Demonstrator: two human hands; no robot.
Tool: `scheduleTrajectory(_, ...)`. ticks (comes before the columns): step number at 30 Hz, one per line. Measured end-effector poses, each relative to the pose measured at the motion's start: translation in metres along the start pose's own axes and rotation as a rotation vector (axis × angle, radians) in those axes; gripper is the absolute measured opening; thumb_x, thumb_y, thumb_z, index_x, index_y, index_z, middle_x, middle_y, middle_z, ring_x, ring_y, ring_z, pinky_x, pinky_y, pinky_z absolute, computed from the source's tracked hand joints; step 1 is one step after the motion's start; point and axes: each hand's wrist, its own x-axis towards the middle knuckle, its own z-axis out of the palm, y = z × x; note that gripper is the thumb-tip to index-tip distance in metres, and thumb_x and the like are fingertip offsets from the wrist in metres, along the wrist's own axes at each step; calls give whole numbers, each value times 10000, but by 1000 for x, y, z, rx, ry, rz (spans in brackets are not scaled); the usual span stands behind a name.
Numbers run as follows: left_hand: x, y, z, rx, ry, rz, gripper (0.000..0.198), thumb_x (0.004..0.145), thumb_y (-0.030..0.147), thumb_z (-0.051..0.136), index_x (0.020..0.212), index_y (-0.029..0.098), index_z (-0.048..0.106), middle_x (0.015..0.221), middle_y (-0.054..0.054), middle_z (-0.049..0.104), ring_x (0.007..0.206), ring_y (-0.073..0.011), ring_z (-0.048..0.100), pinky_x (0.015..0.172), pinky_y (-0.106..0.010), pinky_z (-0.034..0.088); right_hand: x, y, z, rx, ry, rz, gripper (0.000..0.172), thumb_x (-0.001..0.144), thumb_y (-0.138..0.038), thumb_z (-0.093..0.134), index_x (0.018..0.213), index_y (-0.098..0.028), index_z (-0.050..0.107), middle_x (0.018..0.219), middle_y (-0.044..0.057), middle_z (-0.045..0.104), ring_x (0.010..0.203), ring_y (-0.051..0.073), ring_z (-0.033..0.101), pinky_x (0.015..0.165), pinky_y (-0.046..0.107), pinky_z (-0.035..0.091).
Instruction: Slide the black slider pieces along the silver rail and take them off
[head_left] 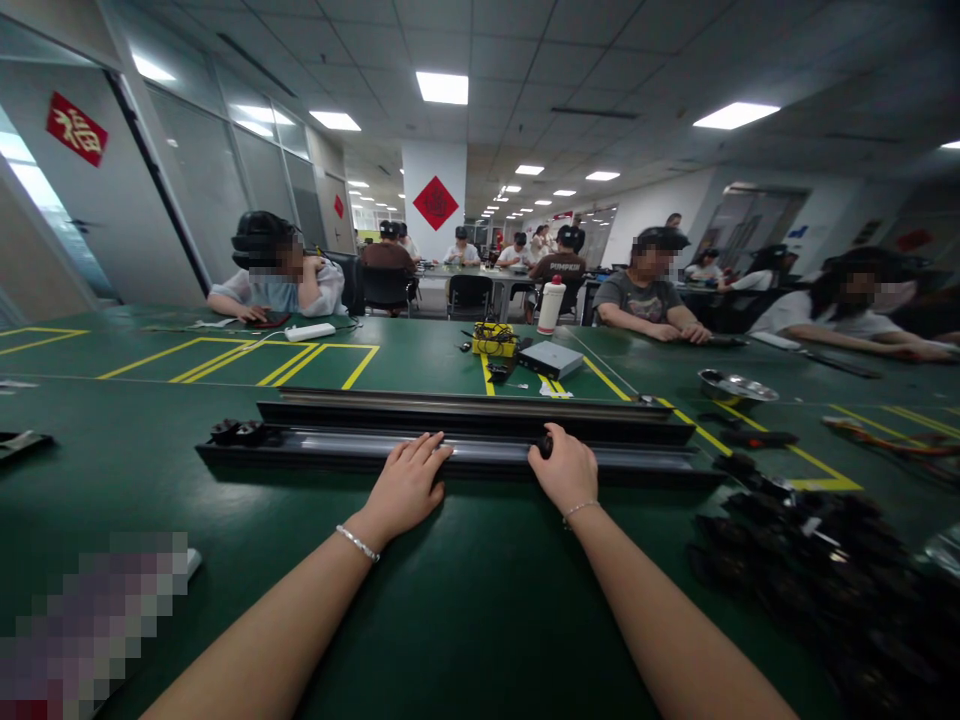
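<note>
A long black channel with a shiny inner strip lies crosswise on the green table. My left hand rests on its near edge, fingers extended over the strip. To the right, my right hand is closed around a small black part at the channel. Small black pieces sit in the channel's left end. Directly behind lies a second long dark rail.
A heap of black parts lies at right, with a metal bowl beyond. Farther back are a yellow item with black cable, a grey box and a white bottle. Several people sit around the tables.
</note>
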Motion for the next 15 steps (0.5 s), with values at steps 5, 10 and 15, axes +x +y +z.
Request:
scheduleTrajectory(5, 0, 0, -1, -1, 0, -1, 483, 780, 257, 485, 1262, 256, 463, 1411, -62, 425, 1290, -238, 378, 1043, -431, 306, 0, -1, -3, -8, -13, 7, 421, 792, -325, 473, 1181, -170, 520, 1069, 90, 627, 1039, 227, 537, 912, 347, 319)
scheduleTrajectory(10, 0, 0, 0, -10, -2, -3, 488, 769, 256, 494, 1257, 253, 469, 1415, -64, 419, 1293, -242, 375, 1044, -435, 305, 0, 0, -4, -21, -2, 25, 408, 778, -301, 478, 1158, -162, 532, 1044, 96, 630, 1040, 232, 533, 908, 346, 325)
scheduleTrajectory(15, 1, 0, -1, -13, -2, -4, 483, 769, 258, 494, 1251, 252, 475, 1412, -65, 423, 1294, -242, 375, 1043, -437, 306, 3, 11, -6, 20, 43, 88, 437, 761, -288, 488, 1178, -158, 496, 1058, 92, 628, 1035, 229, 541, 919, 353, 322)
